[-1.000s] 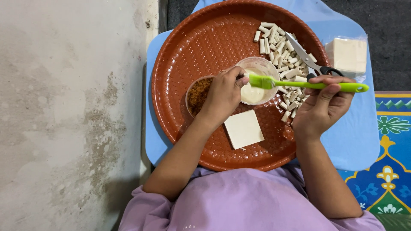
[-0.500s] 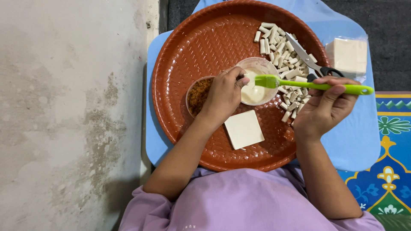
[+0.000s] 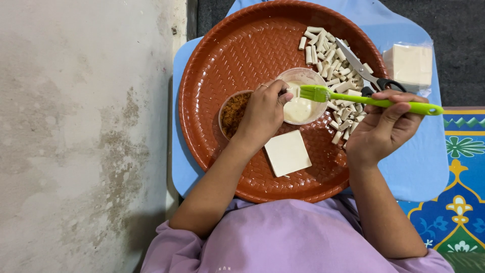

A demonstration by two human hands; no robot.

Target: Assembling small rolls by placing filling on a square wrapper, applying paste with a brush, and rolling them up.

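Observation:
My right hand (image 3: 382, 127) grips a green silicone brush (image 3: 364, 100), its bristles over the rim of a small clear bowl (image 3: 301, 96) of white paste. My left hand (image 3: 262, 112) holds that bowl's left edge. A second small bowl (image 3: 233, 113) of brown crumbs sits just left, partly under my left hand. A flat pale square wrapper (image 3: 287, 152) lies on the round brown woven tray (image 3: 237, 55) below the bowls. Several small rolled pastry pieces (image 3: 328, 50) are heaped at the tray's upper right.
Scissors (image 3: 365, 70) lie across the rolled pieces. A stack of square wrappers in a clear bag (image 3: 409, 64) sits right of the tray on a blue board (image 3: 424, 167). A worn concrete floor (image 3: 76, 136) is to the left, a patterned mat (image 3: 462, 197) at the right.
The brush has shifted slightly to the right over the paste bowl. My left hand stays on the bowl.

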